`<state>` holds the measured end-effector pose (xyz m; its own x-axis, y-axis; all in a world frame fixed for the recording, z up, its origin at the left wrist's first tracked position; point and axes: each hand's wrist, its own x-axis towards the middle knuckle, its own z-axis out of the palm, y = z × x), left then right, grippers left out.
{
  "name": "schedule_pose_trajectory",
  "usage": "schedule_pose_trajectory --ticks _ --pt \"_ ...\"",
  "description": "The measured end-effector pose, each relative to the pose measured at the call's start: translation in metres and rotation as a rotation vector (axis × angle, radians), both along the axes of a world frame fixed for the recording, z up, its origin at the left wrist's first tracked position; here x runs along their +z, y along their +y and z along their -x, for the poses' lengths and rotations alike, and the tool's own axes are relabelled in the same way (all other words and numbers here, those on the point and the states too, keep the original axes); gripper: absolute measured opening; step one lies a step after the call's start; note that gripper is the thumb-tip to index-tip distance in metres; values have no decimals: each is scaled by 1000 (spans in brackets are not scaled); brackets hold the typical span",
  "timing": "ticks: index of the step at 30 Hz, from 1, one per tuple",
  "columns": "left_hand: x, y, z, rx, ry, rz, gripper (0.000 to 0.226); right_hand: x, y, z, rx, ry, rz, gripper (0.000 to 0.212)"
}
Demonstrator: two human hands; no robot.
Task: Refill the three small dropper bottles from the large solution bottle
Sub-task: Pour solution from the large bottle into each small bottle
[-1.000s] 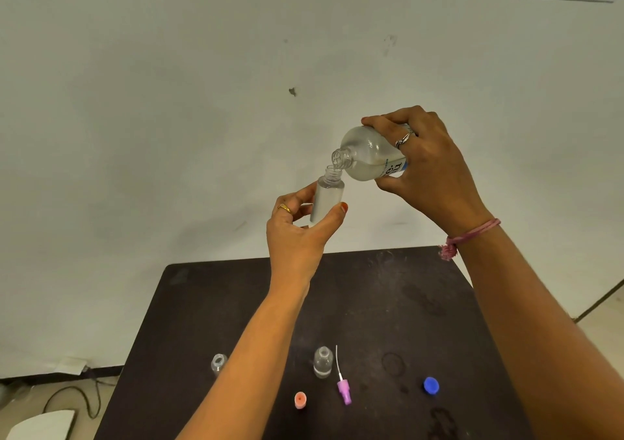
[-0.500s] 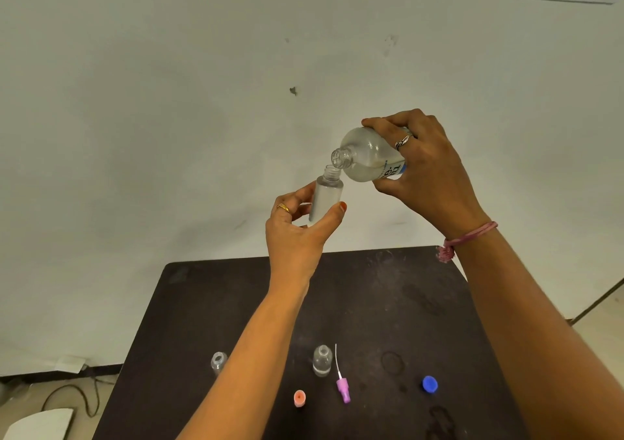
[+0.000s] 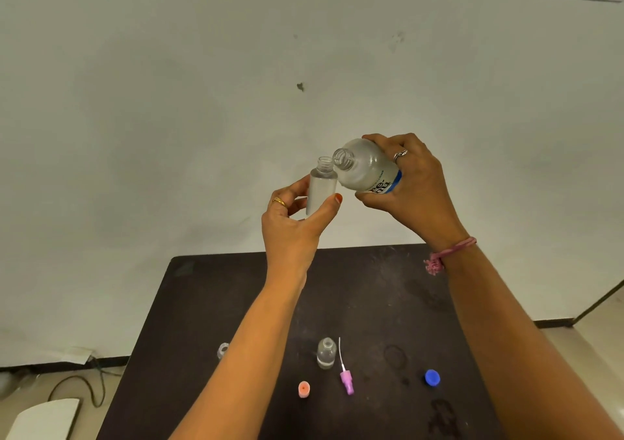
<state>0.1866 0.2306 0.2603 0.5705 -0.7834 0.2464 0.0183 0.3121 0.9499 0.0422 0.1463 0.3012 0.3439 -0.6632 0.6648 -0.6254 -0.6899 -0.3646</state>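
My left hand (image 3: 293, 226) holds a small clear dropper bottle (image 3: 321, 186) upright, its neck uncapped, high above the table. My right hand (image 3: 410, 189) grips the large solution bottle (image 3: 366, 167), tilted with its open mouth pointing left, right beside and slightly above the small bottle's neck. A second small bottle (image 3: 326, 353) stands uncapped on the dark table (image 3: 371, 304). A third small bottle (image 3: 222, 350) shows partly at the edge of my left forearm.
On the table lie an orange cap (image 3: 304, 389), a pink spray nozzle with a white tube (image 3: 346, 377) and a blue cap (image 3: 432, 377). A white wall rises behind the table. A cable (image 3: 77, 384) lies on the floor at the left.
The large bottle's mouth has lifted off the small bottle's neck and now sits beside it, less steeply tipped. Both hands have stayed at about the same height.
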Motion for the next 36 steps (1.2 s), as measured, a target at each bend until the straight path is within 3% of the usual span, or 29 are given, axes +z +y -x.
schedule_pose_trajectory --ticks 10,19,25,36 --pt "-18 10 -13 1 -17 -40 40 -29 14 -17 67 -171 -314 82" --pt "-64 29 -36 -37 -67 -138 43 -77 31 -40 86 -470 -586 76" --pt "-107 43 -52 -53 -107 -248 51 -108 41 -51 56 -537 -620 67" --pt "-185 62 -67 -104 -218 -511 45 -158 51 -61 -32 -514 -685 74"
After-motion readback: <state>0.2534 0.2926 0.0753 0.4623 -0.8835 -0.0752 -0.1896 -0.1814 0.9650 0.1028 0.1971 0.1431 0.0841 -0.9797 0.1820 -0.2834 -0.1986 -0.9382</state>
